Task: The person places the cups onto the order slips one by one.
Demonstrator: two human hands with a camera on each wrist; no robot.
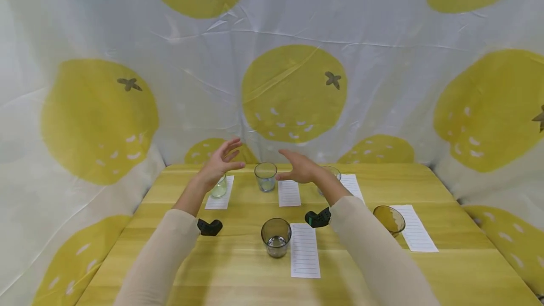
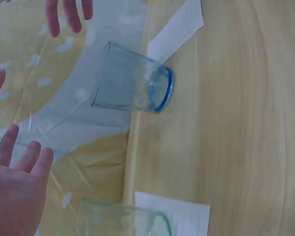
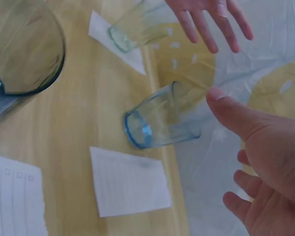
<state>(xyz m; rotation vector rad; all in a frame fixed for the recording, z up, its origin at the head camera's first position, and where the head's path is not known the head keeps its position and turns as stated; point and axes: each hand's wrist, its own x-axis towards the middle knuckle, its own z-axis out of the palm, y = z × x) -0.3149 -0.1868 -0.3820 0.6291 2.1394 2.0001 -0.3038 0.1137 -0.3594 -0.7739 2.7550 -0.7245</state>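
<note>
Both hands hover in the air on either side of a bluish clear glass (image 1: 266, 184), which stands upright near the table's back edge. To its left is the left hand (image 1: 218, 163), fingers spread and holding nothing, above a greenish glass (image 1: 218, 190). The right hand (image 1: 302, 168) is to its right, empty, thumb apart from the fingers, in front of another clear glass (image 1: 333, 172). In the left wrist view the bluish glass (image 2: 130, 81) touches neither hand; the right wrist view also shows a gap between the thumb and that glass (image 3: 160, 118).
A dark grey glass (image 1: 276, 242) stands at the front centre beside a lined paper (image 1: 304, 254). An amber glass (image 1: 388, 219) stands at the right by another paper (image 1: 415, 230). More papers lie at the back, one (image 1: 289, 193) between the glasses. A patterned curtain (image 1: 204, 74) hangs behind.
</note>
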